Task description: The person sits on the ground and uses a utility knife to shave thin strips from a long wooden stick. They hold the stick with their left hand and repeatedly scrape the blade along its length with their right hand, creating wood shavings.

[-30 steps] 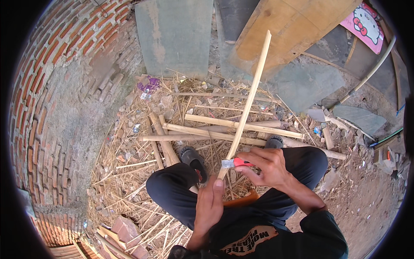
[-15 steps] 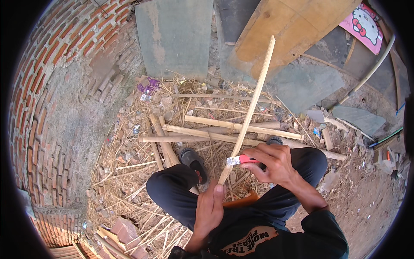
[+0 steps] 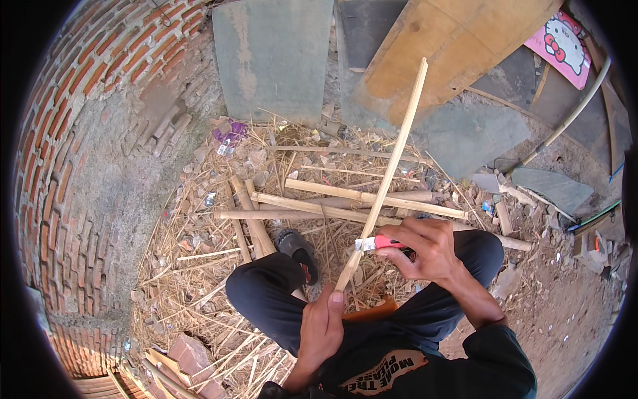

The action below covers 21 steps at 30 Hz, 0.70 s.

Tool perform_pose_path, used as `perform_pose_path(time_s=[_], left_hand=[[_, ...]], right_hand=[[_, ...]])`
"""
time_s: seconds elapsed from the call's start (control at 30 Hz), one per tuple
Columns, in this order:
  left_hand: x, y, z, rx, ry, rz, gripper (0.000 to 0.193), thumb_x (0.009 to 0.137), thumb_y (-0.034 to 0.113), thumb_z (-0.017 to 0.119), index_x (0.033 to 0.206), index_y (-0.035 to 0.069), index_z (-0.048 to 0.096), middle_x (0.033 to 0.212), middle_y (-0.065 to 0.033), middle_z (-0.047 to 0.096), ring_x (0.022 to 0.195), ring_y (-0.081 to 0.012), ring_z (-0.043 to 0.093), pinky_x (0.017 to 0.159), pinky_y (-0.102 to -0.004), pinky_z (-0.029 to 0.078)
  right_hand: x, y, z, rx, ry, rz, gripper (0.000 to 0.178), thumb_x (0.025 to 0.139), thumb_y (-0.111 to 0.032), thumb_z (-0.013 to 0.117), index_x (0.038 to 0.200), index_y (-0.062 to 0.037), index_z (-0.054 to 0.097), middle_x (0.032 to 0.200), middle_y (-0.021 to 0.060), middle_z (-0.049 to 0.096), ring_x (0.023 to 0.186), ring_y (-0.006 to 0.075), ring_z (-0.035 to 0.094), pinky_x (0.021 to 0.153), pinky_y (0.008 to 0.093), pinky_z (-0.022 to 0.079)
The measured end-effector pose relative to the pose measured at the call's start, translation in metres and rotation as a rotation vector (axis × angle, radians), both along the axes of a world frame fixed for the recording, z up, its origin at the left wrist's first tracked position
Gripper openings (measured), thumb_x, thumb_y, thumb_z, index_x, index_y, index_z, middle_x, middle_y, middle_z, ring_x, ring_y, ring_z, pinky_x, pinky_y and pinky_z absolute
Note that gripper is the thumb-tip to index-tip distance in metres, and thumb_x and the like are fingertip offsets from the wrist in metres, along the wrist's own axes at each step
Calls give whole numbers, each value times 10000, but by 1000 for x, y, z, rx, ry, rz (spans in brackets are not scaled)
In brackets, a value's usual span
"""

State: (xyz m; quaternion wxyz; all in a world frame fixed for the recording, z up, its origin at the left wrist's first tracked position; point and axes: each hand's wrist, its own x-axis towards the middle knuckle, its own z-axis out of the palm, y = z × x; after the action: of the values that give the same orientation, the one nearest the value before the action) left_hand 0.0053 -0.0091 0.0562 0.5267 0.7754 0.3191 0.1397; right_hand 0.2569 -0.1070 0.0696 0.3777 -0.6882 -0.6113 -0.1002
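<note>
My left hand [image 3: 323, 326] is closed round the lower end of a long split bamboo strip [image 3: 397, 156], thumb laid along it. The strip slants up and away to the right, its far end in the air. In my right hand [image 3: 425, 249] is a red utility knife [image 3: 384, 242], gripped by its handle. Its short wide blade lies across the strip a little above my left hand, touching it. Between my knees, partly hidden below the strip, is an orange-brown curved thing [image 3: 372, 310] whose kind I cannot make out.
Several bamboo poles and split pieces [image 3: 372, 195] lie beyond my feet, on ground strewn with straw-like shavings [image 3: 193, 286]. A brick wall [image 3: 73, 166] rises on the left. Grey boards [image 3: 272, 66] and a tan panel [image 3: 452, 46] lean at the back. Broken bricks [image 3: 193, 356] lie at lower left.
The knife and my right hand have moved slightly up along the strip, away from my left hand. The strip's far end has shifted a little to the right.
</note>
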Motion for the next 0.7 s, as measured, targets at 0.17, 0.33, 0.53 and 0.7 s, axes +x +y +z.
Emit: perform_pose_path(time_s=[0.17,0.33,0.53,0.7], left_hand=[[-4,-3,-3,-35,8,21,498,1226,381,378,1047,-9,630,734,-92,535,669,-225,524,675,-386,442],[-6,-5,1,-39,1,21,500,1228,382,375,1065,-14,633,740,-85,521,676,-211,503,678,-378,434],[-11,-3,-1,-17,-22,7,398,1212,324,429,1109,-16,610,740,-249,588,706,-539,625,652,-553,461],[-15,-3,0,-16,9,5,404,1213,324,428,1070,-17,592,736,-249,585,711,-539,627,665,-546,471]], right_hand=[[2,1,2,17,2,5,311,845,-305,941,1085,-130,850,734,11,678,541,209,644,499,366,481],[6,1,5,11,-14,5,295,856,-303,931,1087,-138,851,760,6,693,547,211,643,497,368,479],[12,2,5,2,-16,-12,296,861,-303,926,1096,-138,851,793,15,709,557,219,647,509,363,488],[14,3,10,4,-21,-31,306,866,-294,923,1108,-122,851,810,37,724,585,238,668,534,374,512]])
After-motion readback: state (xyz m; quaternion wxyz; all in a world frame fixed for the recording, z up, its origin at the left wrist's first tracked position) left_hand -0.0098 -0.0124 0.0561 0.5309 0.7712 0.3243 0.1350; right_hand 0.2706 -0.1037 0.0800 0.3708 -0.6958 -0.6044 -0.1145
